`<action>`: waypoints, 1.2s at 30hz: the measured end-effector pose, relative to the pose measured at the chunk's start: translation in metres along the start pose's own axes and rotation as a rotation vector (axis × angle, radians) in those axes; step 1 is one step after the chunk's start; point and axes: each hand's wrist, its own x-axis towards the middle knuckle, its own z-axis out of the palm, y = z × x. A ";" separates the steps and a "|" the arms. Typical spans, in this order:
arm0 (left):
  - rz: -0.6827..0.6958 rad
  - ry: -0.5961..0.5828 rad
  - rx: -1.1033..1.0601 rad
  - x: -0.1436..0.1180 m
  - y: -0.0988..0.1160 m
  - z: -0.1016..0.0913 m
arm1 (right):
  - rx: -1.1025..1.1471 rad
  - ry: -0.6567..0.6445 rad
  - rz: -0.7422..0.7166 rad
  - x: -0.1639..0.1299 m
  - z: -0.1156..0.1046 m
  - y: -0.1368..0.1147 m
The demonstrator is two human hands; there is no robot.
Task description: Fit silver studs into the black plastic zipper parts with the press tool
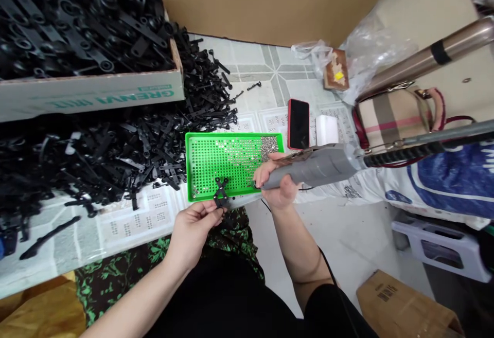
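My left hand (192,229) pinches a small black plastic part (221,193) at the near edge of a green perforated tray (200,165). The tray carries several small silver screws (268,146), heaped in its far right corner. My right hand (275,179) grips a grey electric screwdriver (316,165), whose tip points left onto the tray, close to the black part. The screwdriver's cable runs off to the right.
A large heap of black plastic parts (116,147) covers the table's left side, and a cardboard box (88,91) full of them stands behind. A red phone (298,123), a white block (326,129) and a checked handbag (397,117) lie to the right. A cardboard box (405,307) sits on the floor.
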 end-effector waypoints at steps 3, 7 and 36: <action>-0.012 0.013 -0.011 0.000 0.001 0.001 | -0.010 0.007 0.002 -0.002 -0.003 0.002; -0.029 0.012 -0.027 -0.001 0.002 0.002 | -0.099 0.117 -0.081 -0.018 0.004 0.005; -0.063 -0.005 0.066 0.005 0.004 0.001 | 0.189 -0.174 -0.005 -0.023 0.054 -0.018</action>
